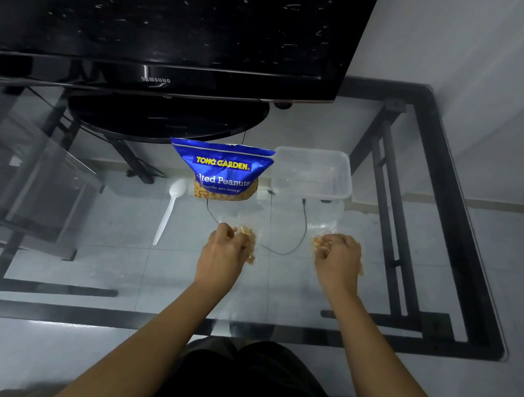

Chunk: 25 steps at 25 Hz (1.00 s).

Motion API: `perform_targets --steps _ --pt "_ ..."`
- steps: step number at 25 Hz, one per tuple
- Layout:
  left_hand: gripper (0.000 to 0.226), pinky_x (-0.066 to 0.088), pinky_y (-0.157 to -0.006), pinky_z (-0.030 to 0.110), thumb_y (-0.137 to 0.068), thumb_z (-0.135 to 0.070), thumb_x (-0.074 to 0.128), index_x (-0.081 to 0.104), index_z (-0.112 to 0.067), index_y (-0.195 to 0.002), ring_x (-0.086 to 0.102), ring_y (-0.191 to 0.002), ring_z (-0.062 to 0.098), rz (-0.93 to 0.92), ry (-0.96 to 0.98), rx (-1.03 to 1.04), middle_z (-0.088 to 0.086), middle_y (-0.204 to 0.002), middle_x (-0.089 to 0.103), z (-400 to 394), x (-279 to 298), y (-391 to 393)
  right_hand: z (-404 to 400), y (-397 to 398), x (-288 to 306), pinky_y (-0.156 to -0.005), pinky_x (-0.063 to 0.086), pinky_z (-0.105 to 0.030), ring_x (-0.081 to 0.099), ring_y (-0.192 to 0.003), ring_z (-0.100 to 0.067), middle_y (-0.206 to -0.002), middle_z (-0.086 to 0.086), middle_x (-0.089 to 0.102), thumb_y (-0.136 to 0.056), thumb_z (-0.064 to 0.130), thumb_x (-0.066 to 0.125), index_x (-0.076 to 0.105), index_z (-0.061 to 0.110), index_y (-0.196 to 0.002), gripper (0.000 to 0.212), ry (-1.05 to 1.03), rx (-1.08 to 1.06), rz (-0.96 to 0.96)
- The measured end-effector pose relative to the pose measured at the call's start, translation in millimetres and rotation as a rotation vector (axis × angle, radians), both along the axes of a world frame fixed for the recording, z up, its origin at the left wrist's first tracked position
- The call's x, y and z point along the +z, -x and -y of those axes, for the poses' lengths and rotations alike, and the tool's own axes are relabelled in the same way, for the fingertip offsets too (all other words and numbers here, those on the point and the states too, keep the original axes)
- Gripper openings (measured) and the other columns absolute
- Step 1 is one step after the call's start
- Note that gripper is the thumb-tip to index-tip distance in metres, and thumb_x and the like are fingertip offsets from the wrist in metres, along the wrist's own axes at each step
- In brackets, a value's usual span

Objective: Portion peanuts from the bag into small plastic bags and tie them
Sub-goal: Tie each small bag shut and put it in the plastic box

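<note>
Left hand (pixel 226 247) and right hand (pixel 339 255) each clench a small filled peanut bag (pixel 248 244) on the glass table (pixel 422 275), at 6 o'clock from the peanut pouch (pixel 223 171). Recommendation: twist necks tight before knotting.

1. This looks like a room in a home, likely a living area, rather than a shop or a lab.
2. A large black flat-screen television (pixel 162 21) stands on its oval base at the far left of a glass-topped table (pixel 443 214) with a black metal frame.
3. Pale floor tiles (pixel 115 268) show through the glass, and plain light walls (pixel 487 75) meet at the far right corner.
4. Household items lie on the glass: a blue bag of salted peanuts (pixel 225 171), a clear plastic container (pixel 313 171) to its right, and a white plastic spoon (pixel 169 212) to its left.
</note>
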<state>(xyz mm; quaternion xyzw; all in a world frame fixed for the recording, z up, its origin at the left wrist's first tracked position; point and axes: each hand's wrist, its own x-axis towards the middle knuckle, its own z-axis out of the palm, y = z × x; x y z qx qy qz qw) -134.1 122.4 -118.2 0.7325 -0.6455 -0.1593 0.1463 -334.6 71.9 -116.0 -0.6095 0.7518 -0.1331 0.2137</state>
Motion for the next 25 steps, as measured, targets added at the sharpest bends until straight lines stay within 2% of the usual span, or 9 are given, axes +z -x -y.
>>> perform_targets --steps 3,5,7,10,12,14,17,22,25 --pt "0.02 0.052 -0.068 0.036 -0.08 -0.015 0.069 0.066 -0.009 -0.099 0.059 -0.088 0.034 -0.037 0.096 0.004 0.02 -0.111 0.054 1 -1 -3 -4 -3 7 -0.085 0.047 -0.019 0.057 -0.096 -0.013 -0.111 -0.006 0.061 -0.082 0.0 0.061 0.066 0.011 -0.103 0.024 0.093 0.062 0.155" --pt "0.026 0.052 -0.073 0.023 -0.087 -0.016 0.061 0.063 -0.012 -0.112 0.058 -0.095 0.025 -0.348 0.072 0.075 0.014 -0.12 0.052 7 12 1 -10 -10 19 -0.078 0.047 -0.008 0.06 -0.083 0.001 -0.101 0.001 0.062 -0.082 -0.004 0.061 0.067 0.018 -0.091 0.024 0.111 0.112 0.394" --pt "0.032 0.052 -0.073 0.016 -0.089 -0.022 0.059 0.058 -0.016 -0.121 0.06 -0.096 0.014 -0.732 -0.054 0.16 0.004 -0.116 0.057 15 29 6 -17 -20 33 -0.074 0.049 -0.008 0.063 -0.083 0.007 -0.096 0.005 0.063 -0.081 -0.006 0.062 0.063 0.023 -0.084 0.029 0.07 0.102 0.668" --pt "0.029 0.052 -0.079 0.017 -0.087 -0.023 0.063 0.06 -0.019 -0.116 0.063 -0.094 0.007 -0.952 -0.095 0.14 -0.002 -0.103 0.065 23 46 11 -22 -32 46 -0.067 0.051 -0.014 0.066 -0.085 -0.001 -0.099 0.005 0.065 -0.082 -0.003 0.062 0.058 0.024 -0.084 0.027 -0.056 0.035 0.961" --pt "0.016 0.053 -0.073 0.016 -0.087 -0.016 0.062 0.066 -0.016 -0.103 0.065 -0.082 0.009 -0.975 -0.055 0.129 0.006 -0.09 0.068 25 51 11 -21 -37 48 -0.067 0.053 -0.018 0.068 -0.087 -0.012 -0.104 0.004 0.065 -0.084 0.008 0.064 0.054 0.025 -0.09 0.02 -0.104 -0.023 1.058" --pt "0.009 0.053 -0.067 0.016 -0.088 -0.013 0.06 0.067 -0.012 -0.094 0.064 -0.073 0.011 -0.982 -0.087 0.131 0.009 -0.08 0.066 25 50 11 -19 -39 50 -0.068 0.055 -0.02 0.069 -0.086 -0.013 -0.103 0.005 0.068 -0.087 0.021 0.061 0.056 0.026 -0.096 0.011 -0.099 -0.099 1.086" --pt "0.008 0.052 -0.065 0.02 -0.089 -0.014 0.058 0.065 -0.012 -0.089 0.061 -0.071 0.013 -0.967 -0.144 0.146 0.006 -0.076 0.063 23 50 12 -17 -41 48 -0.064 0.054 -0.016 0.071 -0.078 -0.011 -0.092 -0.001 0.071 -0.09 0.02 0.057 0.065 0.023 -0.09 0.008 -0.054 -0.108 1.045" --pt "0.014 0.045 -0.056 0.007 -0.088 -0.027 0.06 0.067 -0.016 -0.089 0.063 -0.067 0.008 -0.628 -0.08 -0.007 -0.006 -0.077 0.065 29 61 18 -16 -44 44 -0.063 0.054 -0.018 0.068 -0.069 -0.003 -0.084 0.004 0.071 -0.089 0.023 0.059 0.067 0.024 -0.085 0.009 -0.019 -0.064 0.921" --pt "0.016 0.045 -0.059 0.012 -0.088 -0.025 0.059 0.067 -0.011 -0.086 0.06 -0.067 0.011 -0.485 -0.055 -0.035 -0.001 -0.078 0.065 32 62 25 -16 -46 44 -0.062 0.051 -0.019 0.065 -0.066 -0.002 -0.078 0.007 0.068 -0.091 0.024 0.056 0.067 0.015 -0.089 0.014 0.066 -0.002 0.683"
